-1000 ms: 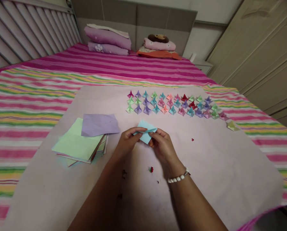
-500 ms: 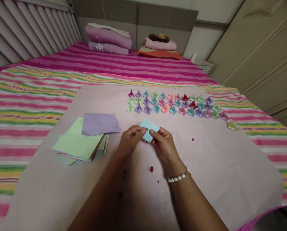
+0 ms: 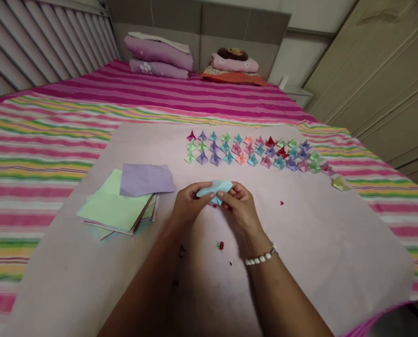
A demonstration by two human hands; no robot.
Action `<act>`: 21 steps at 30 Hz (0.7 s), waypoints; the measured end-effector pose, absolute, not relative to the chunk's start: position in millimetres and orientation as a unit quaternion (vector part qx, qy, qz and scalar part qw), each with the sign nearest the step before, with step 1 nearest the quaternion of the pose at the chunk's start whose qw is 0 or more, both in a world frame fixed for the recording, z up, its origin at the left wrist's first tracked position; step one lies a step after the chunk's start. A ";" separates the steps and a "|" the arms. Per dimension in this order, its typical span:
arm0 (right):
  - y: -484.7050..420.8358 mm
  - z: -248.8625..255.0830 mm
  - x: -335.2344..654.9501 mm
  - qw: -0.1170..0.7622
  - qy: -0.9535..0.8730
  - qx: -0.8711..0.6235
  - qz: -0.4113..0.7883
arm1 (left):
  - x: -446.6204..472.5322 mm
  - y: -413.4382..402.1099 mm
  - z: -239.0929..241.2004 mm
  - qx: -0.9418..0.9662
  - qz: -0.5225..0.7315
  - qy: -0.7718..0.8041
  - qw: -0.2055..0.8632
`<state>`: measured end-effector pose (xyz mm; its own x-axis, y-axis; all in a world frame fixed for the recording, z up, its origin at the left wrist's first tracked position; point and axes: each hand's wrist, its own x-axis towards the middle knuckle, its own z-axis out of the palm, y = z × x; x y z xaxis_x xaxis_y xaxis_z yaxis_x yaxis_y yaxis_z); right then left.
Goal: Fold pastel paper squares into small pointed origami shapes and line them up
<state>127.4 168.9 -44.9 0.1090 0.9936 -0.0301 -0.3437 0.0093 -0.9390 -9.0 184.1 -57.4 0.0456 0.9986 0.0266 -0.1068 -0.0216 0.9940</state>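
Note:
A light blue piece of folded paper (image 3: 216, 187) is held up between both hands, over the middle of the pale sheet (image 3: 321, 243). My left hand (image 3: 190, 202) pinches its left side, thumb in front and fingers behind. On the right side my right hand (image 3: 242, 203) grips it the same way, a white beaded bracelet on the wrist. Left of my hands lies a stack of green and other coloured paper (image 3: 116, 206), with a purple sheet (image 3: 146, 180) on top. Beyond my hands stand rows of small folded paper pieces (image 3: 253, 159) in many colours.
The pale sheet lies on a striped bed (image 3: 26, 154). Folded purple bedding (image 3: 160, 58) and a pink and orange pile (image 3: 233, 70) sit at the headboard. A white rail (image 3: 65, 42) runs along the left; a wooden wardrobe (image 3: 377, 84) stands right.
The blue paper has gone from a flat diamond facing me to a wider, lower shape, its upper corner now tipped down. Both hands keep hold of it in nearly the same place.

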 end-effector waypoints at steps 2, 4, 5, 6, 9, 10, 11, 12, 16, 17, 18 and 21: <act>169.1 -44.1 127.7 0.601 -0.385 -0.441 0.544 | -9.3 184.2 -58.2 0.526 0.520 0.458 0.492; 169.4 -43.6 127.8 0.600 -0.390 -0.445 0.539 | -9.3 184.5 -59.6 0.561 0.529 0.452 0.448; 169.6 -43.6 127.8 0.601 -0.390 -0.444 0.538 | -9.3 184.9 -60.4 0.570 0.535 0.450 0.432; 169.9 -43.7 127.8 0.602 -0.388 -0.443 0.539 | -9.3 185.3 -61.3 0.574 0.540 0.450 0.421; 170.3 -45.4 128.1 0.610 -0.382 -0.439 0.538 | -9.5 186.5 -62.9 0.575 0.546 0.454 0.407; 170.3 -46.3 128.4 0.614 -0.381 -0.439 0.534 | -9.7 186.6 -62.7 0.575 0.549 0.450 0.406; 170.2 -47.2 128.7 0.618 -0.383 -0.439 0.528 | -10.0 186.5 -62.1 0.577 0.551 0.443 0.409; 170.1 -48.0 129.1 0.619 -0.387 -0.441 0.522 | -10.3 186.2 -61.2 0.580 0.552 0.433 0.414; 168.8 -49.4 129.8 0.604 -0.400 -0.440 0.530 | -11.0 183.5 -57.2 0.589 0.525 0.403 0.464; 168.5 -49.1 129.5 0.602 -0.398 -0.433 0.539 | -10.8 182.8 -56.7 0.587 0.514 0.402 0.480; 168.2 -48.6 129.2 0.603 -0.395 -0.426 0.547 | -10.4 182.3 -56.2 0.582 0.504 0.403 0.495; 167.6 -46.3 128.3 0.607 -0.386 -0.421 0.552 | -8.7 181.4 -54.3 0.561 0.493 0.417 0.518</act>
<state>128.3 167.6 -46.3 0.0924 0.9957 0.0039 -0.3448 0.0357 -0.9380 -8.7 181.4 -54.3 0.1663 0.9787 0.1206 -0.0417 -0.1152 0.9925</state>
